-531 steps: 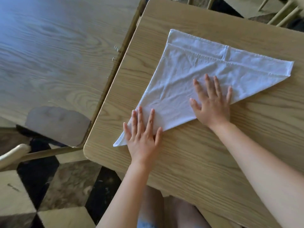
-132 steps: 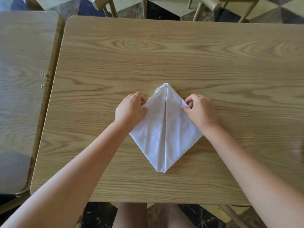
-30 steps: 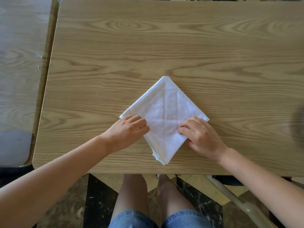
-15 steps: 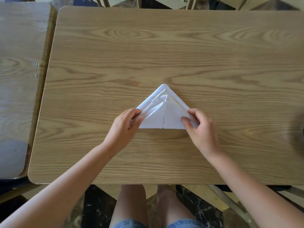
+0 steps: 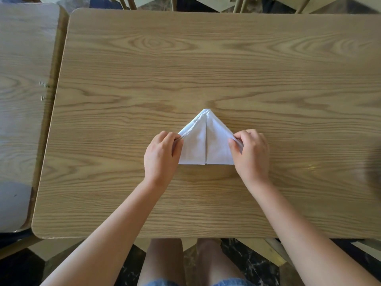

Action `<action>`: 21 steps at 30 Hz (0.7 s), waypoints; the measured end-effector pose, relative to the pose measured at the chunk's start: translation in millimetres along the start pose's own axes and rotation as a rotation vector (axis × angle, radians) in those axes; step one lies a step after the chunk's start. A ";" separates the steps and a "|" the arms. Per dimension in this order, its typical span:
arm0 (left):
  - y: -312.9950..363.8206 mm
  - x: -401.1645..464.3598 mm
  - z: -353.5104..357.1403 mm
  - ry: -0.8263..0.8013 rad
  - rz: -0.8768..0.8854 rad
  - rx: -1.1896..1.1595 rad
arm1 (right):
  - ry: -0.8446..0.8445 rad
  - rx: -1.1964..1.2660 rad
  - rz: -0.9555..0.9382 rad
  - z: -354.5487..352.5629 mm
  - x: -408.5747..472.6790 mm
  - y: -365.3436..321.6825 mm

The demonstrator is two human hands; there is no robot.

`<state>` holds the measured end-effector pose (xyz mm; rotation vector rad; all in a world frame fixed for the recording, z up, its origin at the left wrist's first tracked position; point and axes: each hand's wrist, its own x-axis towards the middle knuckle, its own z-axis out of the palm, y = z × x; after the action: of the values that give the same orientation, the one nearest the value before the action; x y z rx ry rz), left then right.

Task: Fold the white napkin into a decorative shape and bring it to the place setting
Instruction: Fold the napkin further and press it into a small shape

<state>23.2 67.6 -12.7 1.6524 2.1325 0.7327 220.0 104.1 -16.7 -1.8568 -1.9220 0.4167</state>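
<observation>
The white napkin (image 5: 206,141) lies on the wooden table (image 5: 206,65) folded into a small triangle, tip pointing away from me, with a seam down its middle. My left hand (image 5: 161,153) pinches the layered left corner with curled fingers. My right hand (image 5: 250,153) pinches the right corner the same way. Both corners are partly hidden under my fingers. No place setting is in view.
A second wooden table (image 5: 24,79) stands against the left side with a narrow gap between. Chair legs (image 5: 239,3) show beyond the far edge. My knees (image 5: 185,263) are under the near edge. A dark blur (image 5: 373,170) sits at the right border.
Over the last second the diamond's lower half was folded up, making a triangle. Since half a second ago the layers lie flatter and both hands have settled on the side corners.
</observation>
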 end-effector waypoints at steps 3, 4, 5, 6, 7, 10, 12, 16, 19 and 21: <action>-2.5 0.1 4.3 0.043 0.028 0.091 | 0.016 -0.039 -0.004 5.0 1.8 4.9; -2.6 -0.3 6.4 0.055 0.044 0.118 | 0.020 -0.057 0.000 6.3 1.9 5.6; -2.2 -0.8 8.5 0.071 0.058 0.138 | 0.023 -0.077 0.002 7.1 2.0 5.6; -2.0 -1.1 10.6 0.088 0.062 0.156 | 0.028 -0.095 0.003 6.9 2.3 5.1; -1.9 -1.5 11.8 0.105 0.047 0.175 | 0.041 -0.117 0.000 5.6 2.7 4.3; 1.7 -6.8 11.0 0.122 0.030 0.254 | 0.106 -0.212 -0.109 -2.3 -1.6 0.3; 9.2 -12.0 11.5 0.061 0.211 0.330 | 0.095 -0.239 -0.266 -4.1 -7.2 -7.4; 17.4 -4.5 31.6 -0.126 0.475 0.397 | -0.104 -0.251 -0.372 16.1 -7.0 -22.1; 14.2 4.3 44.0 -0.180 0.454 0.417 | -0.231 -0.291 -0.317 29.1 0.0 -18.6; 12.0 4.7 46.0 -0.191 0.439 0.426 | -0.248 -0.305 -0.310 32.6 0.5 -15.5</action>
<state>57.1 83.0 -42.6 2.3506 1.8976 0.2128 190.1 106.4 -37.0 -1.6996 -2.5154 0.2747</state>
